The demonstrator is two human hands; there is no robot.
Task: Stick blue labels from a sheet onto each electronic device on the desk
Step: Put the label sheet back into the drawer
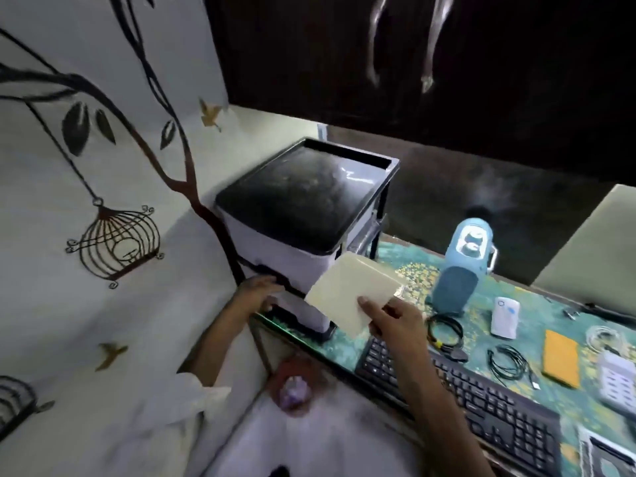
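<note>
My right hand [389, 320] pinches the near corner of a pale sheet [351, 294], held up in front of the printer with its blank back toward me; no blue labels show on it. My left hand [261, 290] presses its fingers against the lower front-left of the white printer [275, 249] with a dark glass lid, at the desk's left end. Further right on the desk stand a blue device [461, 266], a small white device [504, 316], a black keyboard [481, 404] and a white keypad unit [617, 382].
The desk [406, 266] has a green patterned cover. On it lie black cable coils [445, 333], an orange pad [561, 363] and a white cable [602, 335]. A decorated wall closes the left side. Dark cabinets hang overhead. A red stool [292, 380] sits below the desk edge.
</note>
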